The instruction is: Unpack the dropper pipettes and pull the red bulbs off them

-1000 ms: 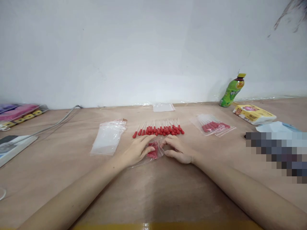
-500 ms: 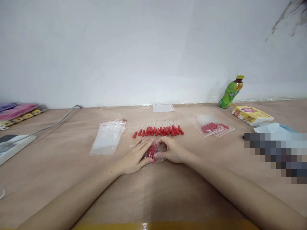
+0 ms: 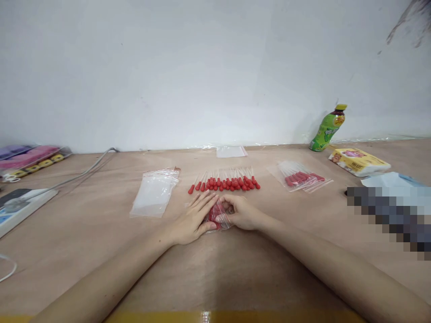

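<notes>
A small clear zip bag [image 3: 225, 220] with red-bulbed droppers in it lies on the table between my hands. Across its left part rests my left hand [image 3: 192, 220], fingers stretched out and flat, hiding some of the bag. With thumb and fingers my right hand [image 3: 240, 213] pinches the bag's right, open-looking edge. Just beyond my fingertips, a row of loose droppers [image 3: 232, 183] has clear stems pointing to the wall and red bulbs toward me. Flat zip bags [image 3: 153, 195] are stacked to the left. Filled bags of droppers [image 3: 299, 177] lie to the right.
Another flat bag [image 3: 231, 152] lies near the wall. At the right are a green bottle [image 3: 328, 130], a yellow tissue pack [image 3: 360, 161] and a pale blue packet [image 3: 390, 181]. A power strip [image 3: 30, 206] with a grey cable [image 3: 84, 174] and colourful packages [image 3: 33, 157] sit at the left.
My right fingers have drawn the bag's edge slightly, and the plastic looks more creased. My left hand stays flat on it. The whole view has shifted a little.
</notes>
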The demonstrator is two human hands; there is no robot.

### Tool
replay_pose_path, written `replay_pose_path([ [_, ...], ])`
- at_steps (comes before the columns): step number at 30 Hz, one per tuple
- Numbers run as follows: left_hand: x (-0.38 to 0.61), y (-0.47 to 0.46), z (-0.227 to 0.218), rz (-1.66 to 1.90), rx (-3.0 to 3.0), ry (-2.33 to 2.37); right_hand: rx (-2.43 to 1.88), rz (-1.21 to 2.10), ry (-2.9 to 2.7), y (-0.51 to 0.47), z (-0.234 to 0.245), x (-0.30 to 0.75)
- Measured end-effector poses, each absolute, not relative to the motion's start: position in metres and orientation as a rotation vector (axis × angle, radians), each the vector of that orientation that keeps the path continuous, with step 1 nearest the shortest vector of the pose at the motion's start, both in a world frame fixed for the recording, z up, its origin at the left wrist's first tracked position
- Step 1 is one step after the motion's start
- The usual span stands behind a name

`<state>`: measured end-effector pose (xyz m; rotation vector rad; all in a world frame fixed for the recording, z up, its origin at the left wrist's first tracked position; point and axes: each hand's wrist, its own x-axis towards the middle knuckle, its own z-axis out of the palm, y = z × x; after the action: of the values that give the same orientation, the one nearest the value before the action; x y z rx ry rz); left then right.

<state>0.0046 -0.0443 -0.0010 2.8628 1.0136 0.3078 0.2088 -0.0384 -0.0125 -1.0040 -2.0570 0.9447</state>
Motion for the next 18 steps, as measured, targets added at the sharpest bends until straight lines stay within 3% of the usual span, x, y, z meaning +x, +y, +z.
replay_pose_path([
  [6, 0.003, -0.043, -0.003, 0.284, 2.843, 1.019, -1.049, 0.904, -2.003, -0.037, -0.017, 0.21],
  [10, 0.003, -0.044, -0.001, 0.244, 2.815, 1.058, -1.023, 1.08, -1.947, -0.033, -0.01, 0.221],
  [15, 0.003, -0.046, 0.002, 0.193, 2.771, 1.119, -1.137, 1.375, -1.756, -0.027, 0.015, 0.249],
  [18, 0.003, -0.046, 0.004, 0.188, 2.752, 1.144, -1.148, 1.276, -1.714, -0.02, 0.041, 0.28],
])
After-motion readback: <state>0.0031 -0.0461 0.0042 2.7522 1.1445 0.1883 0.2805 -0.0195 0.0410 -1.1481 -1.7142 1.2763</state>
